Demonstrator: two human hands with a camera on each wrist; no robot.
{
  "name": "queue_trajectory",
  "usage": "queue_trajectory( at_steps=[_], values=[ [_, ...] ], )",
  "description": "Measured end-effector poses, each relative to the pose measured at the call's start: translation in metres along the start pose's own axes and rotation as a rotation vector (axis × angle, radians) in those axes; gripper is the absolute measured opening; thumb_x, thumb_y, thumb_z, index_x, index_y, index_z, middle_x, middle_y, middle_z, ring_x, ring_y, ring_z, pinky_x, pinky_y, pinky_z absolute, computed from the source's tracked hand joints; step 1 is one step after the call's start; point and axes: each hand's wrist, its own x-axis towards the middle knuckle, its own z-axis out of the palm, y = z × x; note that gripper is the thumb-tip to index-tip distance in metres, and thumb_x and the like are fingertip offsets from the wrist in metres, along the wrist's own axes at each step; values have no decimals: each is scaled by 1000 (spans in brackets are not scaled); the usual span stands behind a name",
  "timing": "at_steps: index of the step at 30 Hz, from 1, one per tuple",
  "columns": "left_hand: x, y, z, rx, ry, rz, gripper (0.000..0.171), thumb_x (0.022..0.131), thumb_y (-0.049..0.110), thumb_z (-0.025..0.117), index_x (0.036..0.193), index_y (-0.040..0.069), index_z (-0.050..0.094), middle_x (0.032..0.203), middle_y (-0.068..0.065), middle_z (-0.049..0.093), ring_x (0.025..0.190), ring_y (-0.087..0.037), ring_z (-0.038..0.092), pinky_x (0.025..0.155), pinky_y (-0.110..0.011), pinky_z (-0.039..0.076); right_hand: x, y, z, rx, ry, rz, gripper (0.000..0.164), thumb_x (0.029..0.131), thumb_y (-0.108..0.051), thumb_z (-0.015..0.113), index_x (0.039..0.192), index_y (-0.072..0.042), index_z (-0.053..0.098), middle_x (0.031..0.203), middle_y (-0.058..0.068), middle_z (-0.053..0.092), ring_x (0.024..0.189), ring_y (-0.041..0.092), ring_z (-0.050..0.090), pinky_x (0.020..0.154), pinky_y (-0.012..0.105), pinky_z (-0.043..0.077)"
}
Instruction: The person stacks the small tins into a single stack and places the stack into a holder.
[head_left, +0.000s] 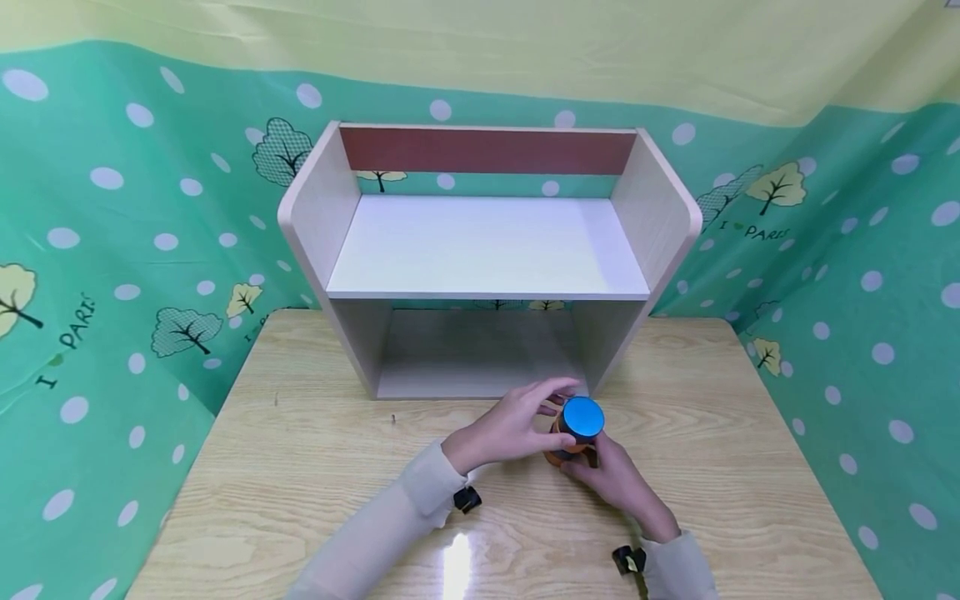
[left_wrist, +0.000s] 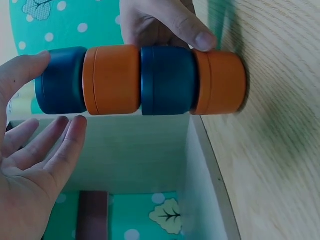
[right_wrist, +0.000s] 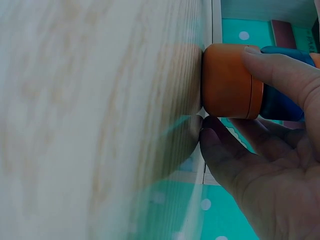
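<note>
Several small lidded canisters stand in one upright stack on the table. From the top come a blue canister (left_wrist: 62,82), an orange canister (left_wrist: 112,80), a second blue canister (left_wrist: 169,82) and a bottom orange canister (left_wrist: 222,82). My left hand (head_left: 504,429) is at the top of the stack, thumb touching the top blue canister, its other fingers spread along the far side with fingertips right at the edge. Low at the base, my right hand (head_left: 617,479) grips the bottom orange canister between thumb and fingers, its fingertips close to the tabletop.
A white two-tier shelf unit (head_left: 487,250) stands behind the stack, with a reddish-brown back bar (head_left: 487,150). The stack is by its front right corner. Under everything lies a light wood table (head_left: 300,467), and a green dotted curtain (head_left: 135,250) surrounds the back and sides.
</note>
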Motion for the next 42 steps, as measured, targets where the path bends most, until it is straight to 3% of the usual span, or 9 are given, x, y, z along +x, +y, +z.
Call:
queue_trajectory(
  at_steps=[7,13,17,21,29,36,42],
  values=[
    [-9,-7,-2,-52,21,-67,72,91,24,77,151,15,38,145,-3,50,119,-21,59,97,-22,49,0,2,0,-27,14,-34,60,86,-10,80,137,-4,50,128,16,61,116,33,59,94,53,51],
    [-17,-15,-1,-86,58,-115,70,90,22,78,149,13,42,141,-5,53,119,-15,58,97,-23,50,0,1,1,-28,7,11,60,85,-8,81,137,-5,50,127,16,62,115,33,60,94,53,51],
    [-23,-20,3,-111,71,-146,70,90,21,78,149,10,42,139,-8,54,119,-21,59,95,-22,51,0,-2,0,-11,4,39,61,85,-6,81,137,-7,50,127,15,62,115,32,60,95,53,52],
    [-27,-25,7,-136,81,-150,70,90,20,78,149,10,42,138,-8,54,120,-30,58,94,-23,52,-1,-2,-1,-2,3,39,62,85,-5,80,138,-8,49,129,15,62,117,34,59,97,55,50],
    [-33,-37,15,-147,118,-144,65,90,15,78,147,14,46,135,-5,57,118,-28,60,93,-26,54,-2,-1,1,16,10,35,62,84,-5,81,138,-8,50,128,15,62,118,35,60,98,55,50],
    [-38,-44,20,-162,126,-163,64,90,10,77,146,2,46,133,-19,57,117,-31,60,92,-28,55,-4,0,1,46,29,12,60,85,-6,80,137,-6,49,127,17,63,116,37,60,96,53,52],
    [-41,-50,28,-199,111,-192,65,89,6,77,146,0,45,134,-21,56,118,-31,60,93,-30,55,-5,-1,1,24,49,11,62,85,-4,80,139,-3,48,127,21,61,116,39,60,94,55,53]
  ],
)
